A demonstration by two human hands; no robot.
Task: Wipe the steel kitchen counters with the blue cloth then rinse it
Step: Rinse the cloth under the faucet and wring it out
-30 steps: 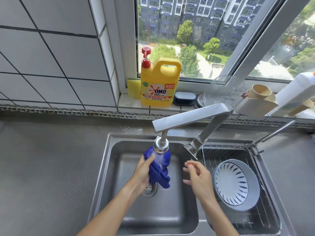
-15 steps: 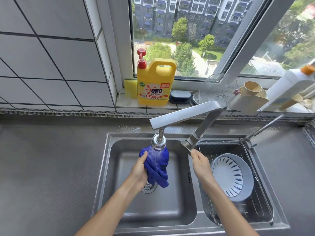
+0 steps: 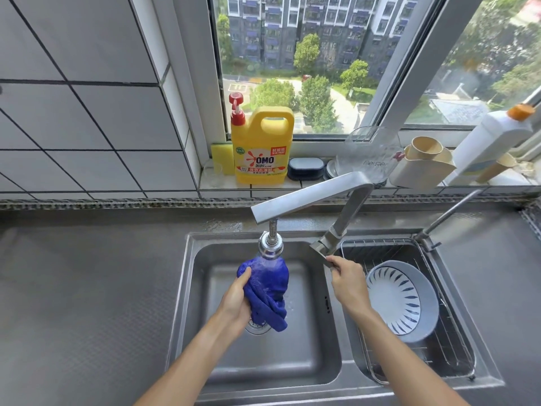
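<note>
My left hand (image 3: pixel 235 300) grips the bunched blue cloth (image 3: pixel 268 288) over the left sink basin (image 3: pixel 310 332), directly under the faucet's round spray head (image 3: pixel 270 247). Water sprays onto the top of the cloth, and its loose end hangs down over the drain. My right hand (image 3: pixel 347 281) is closed on the flat faucet lever (image 3: pixel 322 252) at the base of the steel faucet (image 3: pixel 310 197). The steel counter (image 3: pixel 87 288) spreads out to the left of the sink.
The right basin holds a wire rack (image 3: pixel 456 356) with a blue-and-white bowl (image 3: pixel 402 300). On the window sill stand a yellow detergent jug (image 3: pixel 260 148), a yellow sponge (image 3: pixel 222 158), a dark soap box (image 3: pixel 306 168), beige cups (image 3: pixel 424 165) and a white bottle (image 3: pixel 491 142). A thin second tap (image 3: pixel 450 213) rises at right.
My right hand moved from hovering beside the cloth up and right onto the faucet lever. My left hand kept the cloth under the spray.
</note>
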